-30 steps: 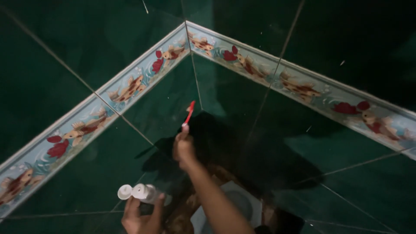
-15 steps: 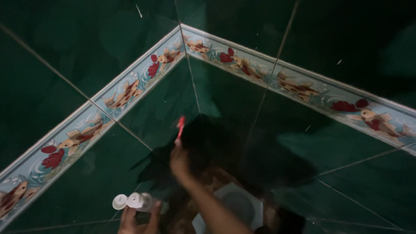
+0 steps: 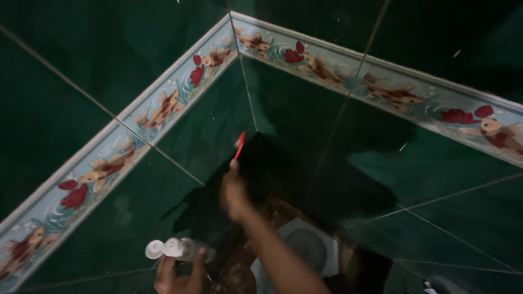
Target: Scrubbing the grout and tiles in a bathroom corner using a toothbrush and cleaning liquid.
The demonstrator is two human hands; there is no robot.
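My right hand [image 3: 234,190], arm outstretched at centre frame, grips a red toothbrush [image 3: 239,144] upright, while my left hand [image 3: 177,275] at bottom left clasps a white-capped bottle [image 3: 177,249].

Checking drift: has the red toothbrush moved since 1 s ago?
Cannot tell. The red toothbrush in the right hand sits just left of the wall corner seam as before; the camera itself shifted.

Left hand [image 3: 177,277] cut off by bottom edge; right hand [image 3: 234,190] motion-blurred.

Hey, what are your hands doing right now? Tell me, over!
Right hand grips red toothbrush, raised toward green tiled wall. Left hand holds white tube, flip cap open. Nothing between the hands.
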